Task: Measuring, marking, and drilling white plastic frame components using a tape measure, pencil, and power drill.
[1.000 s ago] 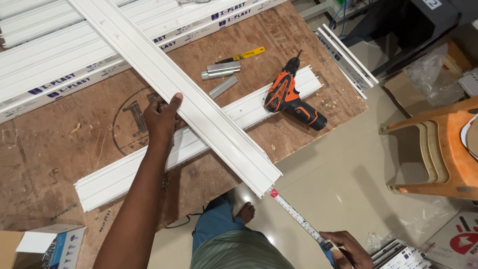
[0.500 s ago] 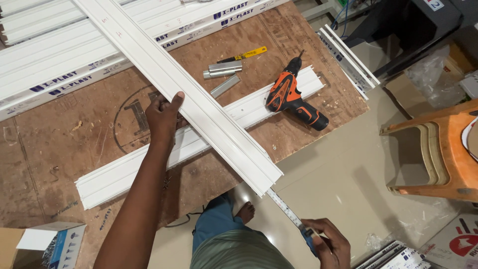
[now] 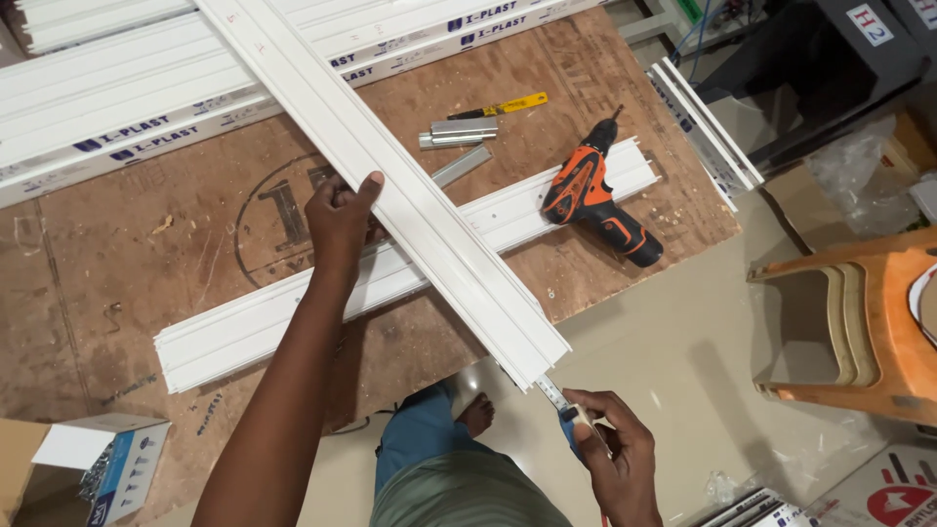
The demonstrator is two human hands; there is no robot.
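Two hands: left hand (image 3: pixel 340 220), right hand (image 3: pixel 613 459), one tape measure (image 3: pixel 566 410) between them and the panel end. White plastic panels: one long diagonal panel (image 3: pixel 410 205), one shorter panel (image 3: pixel 293 312) lying under it, a stack of several more at the top edge (image 3: pixel 117 88), exact number unclear, plus two thin white strips (image 3: pixel 703 127) at the board's right edge. One orange cordless drill (image 3: pixel 595 195), one yellow-handled utility knife (image 3: pixel 503 105), three short grey metal pieces (image 3: pixel 459 137), one plywood board (image 3: pixel 146 244), one small cardboard box (image 3: pixel 98 464), one stack of orange plastic stools (image 3: pixel 869 322).
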